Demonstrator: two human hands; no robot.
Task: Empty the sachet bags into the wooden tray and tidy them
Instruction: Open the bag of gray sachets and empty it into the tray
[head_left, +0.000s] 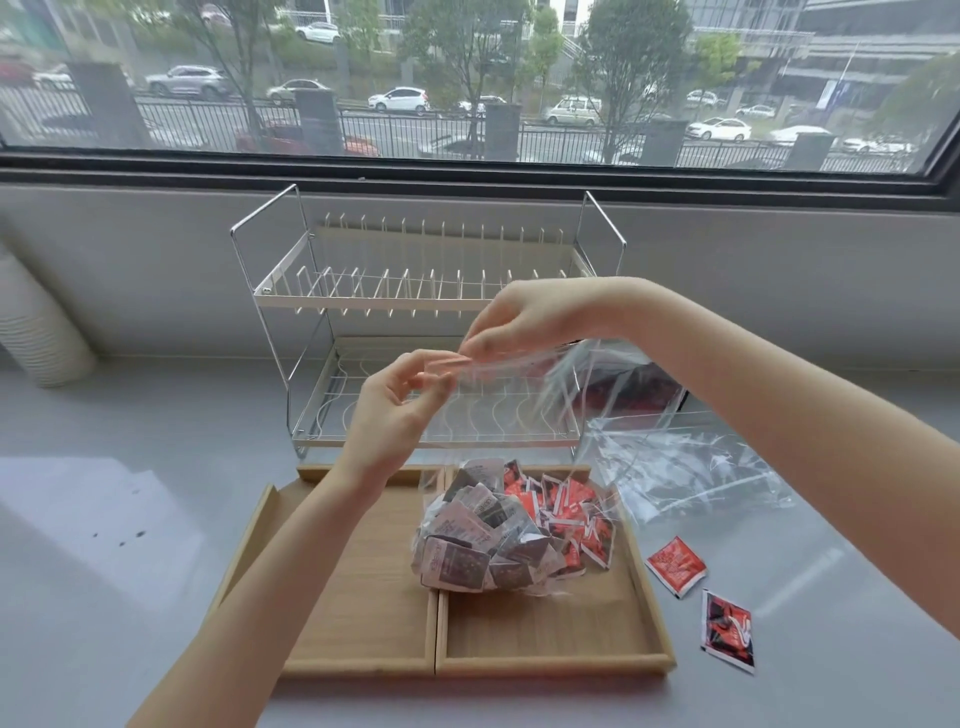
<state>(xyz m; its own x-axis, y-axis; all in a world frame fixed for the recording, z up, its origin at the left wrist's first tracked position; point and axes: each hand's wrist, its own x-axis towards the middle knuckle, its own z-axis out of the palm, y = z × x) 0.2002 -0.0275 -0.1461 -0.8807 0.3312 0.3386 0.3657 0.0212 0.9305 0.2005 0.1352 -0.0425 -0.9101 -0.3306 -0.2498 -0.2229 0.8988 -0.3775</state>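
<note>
A clear plastic bag (467, 540) full of grey-brown sachets stands in the wooden tray (550, 660), over the tray's middle divider. Both hands hold its top edge up in the air. My left hand (395, 400) pinches the bag's mouth from the left. My right hand (519, 317) pinches the same edge from above and to the right. A pile of red sachets (566, 514) lies loose in the tray's right compartment behind the bag. The left compartment holds no sachets.
An empty clear bag (685, 467) lies crumpled on the counter right of the tray. Two red sachets (675, 566) (727, 629) lie on the counter beside the tray's right edge. A wire dish rack (431, 296) stands behind the tray. Stacked white cups (36, 322) sit far left.
</note>
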